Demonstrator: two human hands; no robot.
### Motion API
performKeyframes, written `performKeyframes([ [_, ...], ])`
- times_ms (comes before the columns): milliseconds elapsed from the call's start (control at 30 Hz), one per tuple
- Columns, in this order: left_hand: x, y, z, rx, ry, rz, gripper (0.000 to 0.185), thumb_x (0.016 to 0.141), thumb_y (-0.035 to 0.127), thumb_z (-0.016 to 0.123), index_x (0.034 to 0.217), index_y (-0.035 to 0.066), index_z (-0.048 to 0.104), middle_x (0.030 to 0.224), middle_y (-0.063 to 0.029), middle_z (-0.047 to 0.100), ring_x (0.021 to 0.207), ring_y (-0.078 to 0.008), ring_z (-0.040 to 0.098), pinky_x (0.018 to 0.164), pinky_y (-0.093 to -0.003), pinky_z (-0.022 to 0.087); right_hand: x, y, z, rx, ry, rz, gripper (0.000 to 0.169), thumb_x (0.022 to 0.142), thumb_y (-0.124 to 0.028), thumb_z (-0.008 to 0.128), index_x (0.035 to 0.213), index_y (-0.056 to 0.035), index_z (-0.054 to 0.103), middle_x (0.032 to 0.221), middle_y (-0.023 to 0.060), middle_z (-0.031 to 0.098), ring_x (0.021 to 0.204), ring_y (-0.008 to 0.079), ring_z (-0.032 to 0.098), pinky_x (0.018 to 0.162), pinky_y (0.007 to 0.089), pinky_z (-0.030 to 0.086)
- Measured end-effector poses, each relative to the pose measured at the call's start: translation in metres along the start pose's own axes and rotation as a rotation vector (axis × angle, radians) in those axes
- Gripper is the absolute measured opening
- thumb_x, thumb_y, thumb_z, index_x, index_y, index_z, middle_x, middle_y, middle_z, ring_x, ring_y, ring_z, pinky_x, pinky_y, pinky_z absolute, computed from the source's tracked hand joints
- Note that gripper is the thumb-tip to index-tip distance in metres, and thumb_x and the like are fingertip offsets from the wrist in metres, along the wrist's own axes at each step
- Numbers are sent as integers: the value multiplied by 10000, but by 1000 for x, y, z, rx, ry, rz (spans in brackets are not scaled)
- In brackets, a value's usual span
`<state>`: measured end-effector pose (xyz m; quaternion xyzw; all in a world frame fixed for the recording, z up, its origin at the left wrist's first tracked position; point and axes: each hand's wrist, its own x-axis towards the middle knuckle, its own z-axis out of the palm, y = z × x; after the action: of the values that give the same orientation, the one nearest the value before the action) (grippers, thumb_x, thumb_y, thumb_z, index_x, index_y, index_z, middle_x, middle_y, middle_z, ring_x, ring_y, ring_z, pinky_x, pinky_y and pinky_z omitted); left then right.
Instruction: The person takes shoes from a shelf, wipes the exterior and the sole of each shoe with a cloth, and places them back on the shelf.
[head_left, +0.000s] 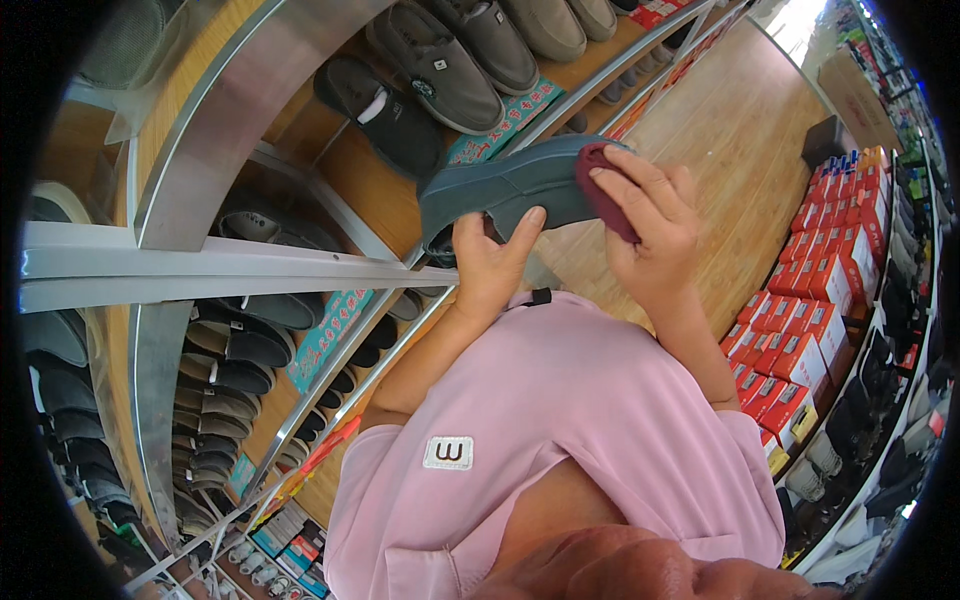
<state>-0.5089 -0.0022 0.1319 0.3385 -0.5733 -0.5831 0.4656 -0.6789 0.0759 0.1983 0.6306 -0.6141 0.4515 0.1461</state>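
A dark grey-green slip-on shoe (517, 184) is held up on its side before my chest, its sole edge turned away from me. My left hand (491, 259) grips it at the opening, with fingers inside and the thumb against the upper. In my right hand (656, 217) is a bunched maroon cloth (606, 195), pressed on the toe end of the shoe. Just beyond, a dark slip-on shoe (386, 116) and a grey-brown loafer (439, 67) rest on a wooden shelf, beside a teal printed strip (510, 120).
A white shelf post (225, 262) and metal-edged shelves (217, 97) with many shoes stand close on the left. Right of me, stacked red and white shoeboxes (810, 300) line another rack. Wood-look floor (720, 165) runs between them, with a cardboard box (859, 97) farther off.
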Motion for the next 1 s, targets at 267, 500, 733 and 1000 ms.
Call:
performKeyframes([
  [267, -3, 8, -3, 451, -123, 199, 460, 799, 142, 849, 1189, -1, 651, 1150, -174, 664, 998, -306, 652, 882, -402, 512, -2, -16, 20, 158, -158, -36, 371, 680, 5, 748, 1047, -53, 738, 1158, 93, 711, 924, 307, 625, 798, 388, 537],
  [500, 0, -17, -20, 397, -142, 171, 403, 813, 153, 806, 1149, -6, 647, 1128, -196, 666, 965, -321, 651, 797, -393, 525, 2, -24, 19, 335, -279, -146, 356, 697, -3, 706, 1048, -56, 737, 1189, 94, 701, 927, 314, 625, 805, 397, 536],
  [733, -1, -5, -19, -188, 19, -337, 255, 1013, 280, 658, 925, 44, 621, 875, -11, 614, 852, -69, 553, 758, -262, 458, -1, -23, 27, 53, -92, -140, 359, 680, -61, 732, 1039, -73, 744, 1182, 90, 705, 910, 288, 631, 770, 368, 546],
  [1000, 9, -2, -29, -597, 16, -463, 310, 1027, 352, 654, 1132, 68, 588, 1126, -40, 647, 1041, -121, 611, 939, -326, 480, -10, -37, 33, 63, -82, -153, 393, 647, -63, 761, 1039, -83, 760, 1216, 79, 709, 920, 281, 625, 771, 366, 548],
])
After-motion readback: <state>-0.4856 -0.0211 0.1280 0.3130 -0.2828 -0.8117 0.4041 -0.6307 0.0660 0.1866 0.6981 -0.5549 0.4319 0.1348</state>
